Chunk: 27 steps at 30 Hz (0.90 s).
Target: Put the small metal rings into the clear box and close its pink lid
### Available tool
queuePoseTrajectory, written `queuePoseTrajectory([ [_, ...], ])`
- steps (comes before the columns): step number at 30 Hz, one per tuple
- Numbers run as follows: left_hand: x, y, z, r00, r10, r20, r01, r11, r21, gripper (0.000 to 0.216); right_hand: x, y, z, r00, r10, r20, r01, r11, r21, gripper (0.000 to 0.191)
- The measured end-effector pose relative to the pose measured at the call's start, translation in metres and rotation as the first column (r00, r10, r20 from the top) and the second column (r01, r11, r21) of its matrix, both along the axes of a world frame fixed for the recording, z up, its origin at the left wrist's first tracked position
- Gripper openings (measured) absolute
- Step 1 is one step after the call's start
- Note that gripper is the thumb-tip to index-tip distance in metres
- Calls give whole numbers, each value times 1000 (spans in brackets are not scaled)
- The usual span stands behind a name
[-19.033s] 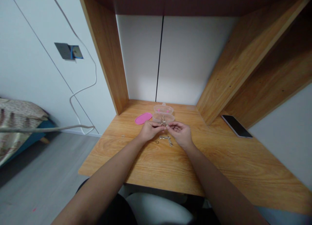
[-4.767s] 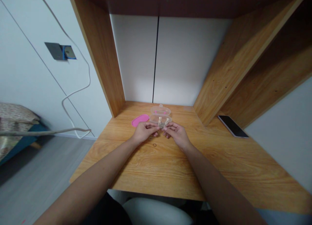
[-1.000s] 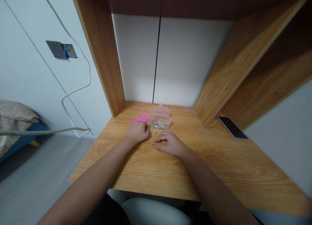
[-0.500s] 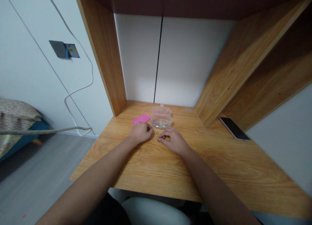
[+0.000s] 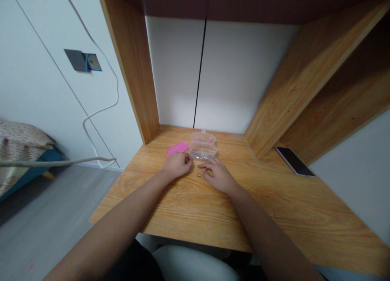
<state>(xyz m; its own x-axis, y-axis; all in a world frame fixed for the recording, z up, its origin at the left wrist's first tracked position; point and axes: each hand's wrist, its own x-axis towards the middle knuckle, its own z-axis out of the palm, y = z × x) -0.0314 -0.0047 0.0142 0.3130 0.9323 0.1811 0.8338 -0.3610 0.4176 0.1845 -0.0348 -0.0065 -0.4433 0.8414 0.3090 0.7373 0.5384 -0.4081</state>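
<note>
My right hand (image 5: 218,176) rests low over the table with its thumb and fingers apart. Its index fingertip reaches the edge of a small dark ring (image 5: 198,165). A second thin ring (image 5: 199,175) lies on the wood just left of the thumb. My left hand (image 5: 176,165) is closed, fingers curled toward the thumb; what they pinch, if anything, is too small to tell. Behind both hands stands a clear oval plastic box (image 5: 203,156), lid raised, with small shiny pieces inside. A flat pink oval piece (image 5: 177,148) lies to its left.
The wooden table (image 5: 195,216) runs off to the right, where a phone (image 5: 294,161) lies by the wall. Wooden panels (image 5: 128,65) enclose the far side. At left a white cable (image 5: 117,90) hangs near a wall socket (image 5: 77,61).
My right hand has let go of the nearer ring, and its fingers have opened and reached forward to the farther ring. My left hand has stayed about where it was.
</note>
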Motion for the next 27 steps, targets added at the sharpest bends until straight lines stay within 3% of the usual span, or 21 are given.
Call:
queuePoseTrajectory([
  [10,0,0,1,1000,-4,-7,4,1000,-13,26,-3,-1,4,992,46,-114,-42,998,38,25],
  [18,0,0,1,1000,2,11,-1,999,-40,26,-2,0,1,1000,-2,-12,2,1000,17,38],
  [27,-2,0,0,1000,-12,20,12,999,-43,24,-3,-1,5,998,-53,-31,53,999,5,32],
])
